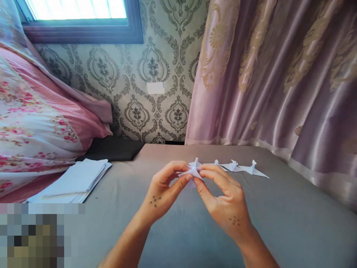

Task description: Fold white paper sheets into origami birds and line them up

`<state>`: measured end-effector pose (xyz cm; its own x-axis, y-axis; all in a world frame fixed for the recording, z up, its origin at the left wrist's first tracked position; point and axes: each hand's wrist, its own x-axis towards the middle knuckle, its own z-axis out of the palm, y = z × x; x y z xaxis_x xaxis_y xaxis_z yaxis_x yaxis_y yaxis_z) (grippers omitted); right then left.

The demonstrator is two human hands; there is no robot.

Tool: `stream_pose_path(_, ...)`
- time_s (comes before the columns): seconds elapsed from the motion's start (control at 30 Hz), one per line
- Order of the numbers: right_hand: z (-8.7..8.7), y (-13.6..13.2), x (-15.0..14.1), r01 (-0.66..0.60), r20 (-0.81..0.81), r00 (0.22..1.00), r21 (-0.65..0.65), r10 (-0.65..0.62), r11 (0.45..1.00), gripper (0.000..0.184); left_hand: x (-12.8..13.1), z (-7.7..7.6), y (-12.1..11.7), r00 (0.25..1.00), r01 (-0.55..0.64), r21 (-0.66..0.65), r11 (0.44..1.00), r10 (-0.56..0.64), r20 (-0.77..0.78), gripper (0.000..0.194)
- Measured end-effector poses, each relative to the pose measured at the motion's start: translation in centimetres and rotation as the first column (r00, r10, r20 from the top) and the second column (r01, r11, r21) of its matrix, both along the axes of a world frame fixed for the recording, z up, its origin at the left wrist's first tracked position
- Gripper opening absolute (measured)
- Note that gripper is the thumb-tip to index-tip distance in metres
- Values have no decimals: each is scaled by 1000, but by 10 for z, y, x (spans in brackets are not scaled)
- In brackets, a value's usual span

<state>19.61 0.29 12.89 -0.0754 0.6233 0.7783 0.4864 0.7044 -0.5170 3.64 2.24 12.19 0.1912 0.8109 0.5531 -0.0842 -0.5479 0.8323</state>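
A small piece of folded white paper (192,172), with pointed flaps, is held up in front of me between both hands. My left hand (164,186) pinches its left side between thumb and fingers. On the other side, my right hand (223,191) grips the paper with its thumb below and fingers above. Beyond my right hand, several folded white paper figures stand in a row on the grey-covered surface, the rightmost paper figure (253,169) having a long pointed flap. Part of that row is hidden behind my hands.
A stack of white paper sheets (75,178) lies at the left, near a black flat item (115,148). Floral fabric (41,123) hangs on the left, and a pinkish curtain (251,74) covers the right. Patterned wallpaper (152,63) stands behind. The lower left corner is pixelated.
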Motion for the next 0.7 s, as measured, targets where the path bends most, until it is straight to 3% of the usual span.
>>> stream_pose_path(0.33,0,-4,-3,-14,-80,997,-134,3,991,15,9,-3,0,968,66,-133,989,-31,248,10)
stream_pose_path(0.7,2,-5,-2,-71,-228,974,-248,13,966,5,11,2,-3,975,27,-168,985,12,224,4)
